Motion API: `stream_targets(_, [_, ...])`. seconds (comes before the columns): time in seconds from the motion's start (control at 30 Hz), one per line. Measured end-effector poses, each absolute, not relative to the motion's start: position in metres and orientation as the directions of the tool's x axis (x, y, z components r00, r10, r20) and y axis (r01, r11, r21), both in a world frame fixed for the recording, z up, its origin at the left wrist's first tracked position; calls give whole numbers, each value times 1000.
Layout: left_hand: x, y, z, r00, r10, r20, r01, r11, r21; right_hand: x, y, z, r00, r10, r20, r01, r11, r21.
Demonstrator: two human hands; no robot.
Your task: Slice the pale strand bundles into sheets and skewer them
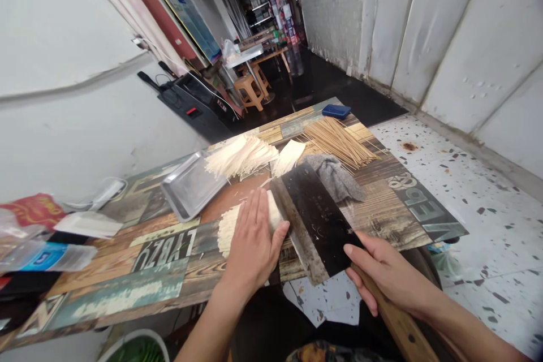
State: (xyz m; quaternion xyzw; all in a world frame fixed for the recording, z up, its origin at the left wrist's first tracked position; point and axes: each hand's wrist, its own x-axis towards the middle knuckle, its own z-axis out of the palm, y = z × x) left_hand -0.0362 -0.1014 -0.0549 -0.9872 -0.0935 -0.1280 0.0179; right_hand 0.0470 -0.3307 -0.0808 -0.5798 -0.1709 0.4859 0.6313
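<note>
My left hand [253,237] lies flat over a bundle of enoki mushrooms [228,229], fingers stretched and thumb apart. The small caps show left of the hand, and the pale stem end shows at its right. In my right hand [382,271] is a cleaver [316,215], gripped by the wooden handle. Its dark, broad blade is tilted beside the stem end, close to my left thumb; whether it touches the stems I cannot tell. Beyond my hands lie a spread pile of enoki mushrooms [241,156] and a smaller pale bunch [288,157].
A metal tray [193,186] rests left of the pile. Wooden skewers [339,142], a grey cloth [333,176] and a blue box [336,111] lie toward the far right. A plastic bottle [55,257] is at the table's left, above a bucket of greens [138,348].
</note>
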Motion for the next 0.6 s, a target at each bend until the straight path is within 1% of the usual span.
stream_targets(0.2, [-36, -100, -55, 948, 183, 260, 185, -983, 17, 46, -330, -80, 475, 809, -346, -391, -158, -907])
stream_targets(0.37, [-37, -99, -57, 947, 163, 278, 168, -986, 6, 44, -329, -81, 481, 799, -362, -407, -162, -899])
stream_targets(0.6, [-37, -98, -58, 948, 159, 275, 163, -987, 9, 44, -329, -83, 480, 807, -344, -390, -155, -908])
